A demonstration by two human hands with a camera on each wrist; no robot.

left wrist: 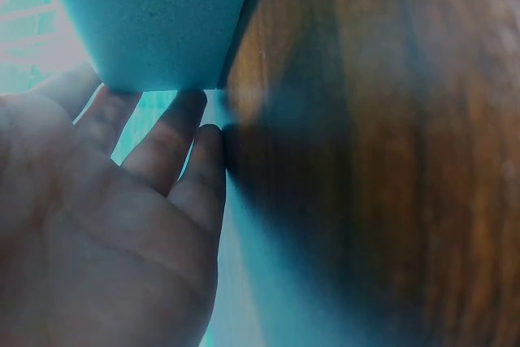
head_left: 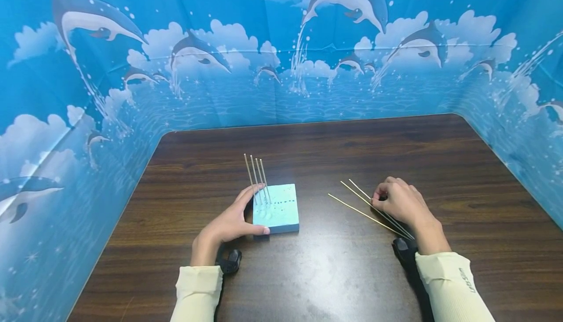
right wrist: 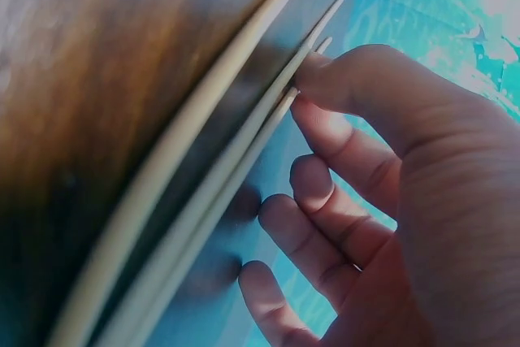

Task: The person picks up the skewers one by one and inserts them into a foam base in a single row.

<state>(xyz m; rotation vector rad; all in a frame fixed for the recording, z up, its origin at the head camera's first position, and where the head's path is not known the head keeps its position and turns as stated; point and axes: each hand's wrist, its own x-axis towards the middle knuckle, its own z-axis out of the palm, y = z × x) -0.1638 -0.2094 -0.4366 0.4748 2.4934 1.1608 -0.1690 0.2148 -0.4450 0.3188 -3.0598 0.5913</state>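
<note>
First, right fingers (right wrist: 301, 229): bent, with the forefinger drawn in against the thumb to pinch one thin stick (head_left: 358, 188); spread a little apart farther down, touching nothing clearly.
Right hand (head_left: 402, 204): poised low over the table, back upward, reaching in from the near right.
Left fingers (left wrist: 166, 148): spread wide and set against an end of the blue block (head_left: 283, 209).
Left hand (head_left: 226, 223): wrapped about the block's left side, with the thumb along the near face and the forefinger at the far corner.
Block: lying flat, left of the table's middle, dotted with small holes.
Upright sticks (head_left: 264, 174): four, standing in the block's left part, just beside the forefinger.
Loose sticks (head_left: 365, 214): two more beside the pinched one, fanned out leftward, converging near the right wrist.
Black wrist devices (head_left: 230, 262): one at each wrist, next to cream sleeves (head_left: 198, 290).
Table (head_left: 316, 278): dark, wood-grained, backed by a dolphin-print cloth (head_left: 246, 97).
Hidden: block's left edge, partly behind the left hand; part of the pinched stick, behind the thumb.
Cut off: sleeves, at the bottom edge of the head view.
Hard to read: lettering on the right sleeve.
</note>
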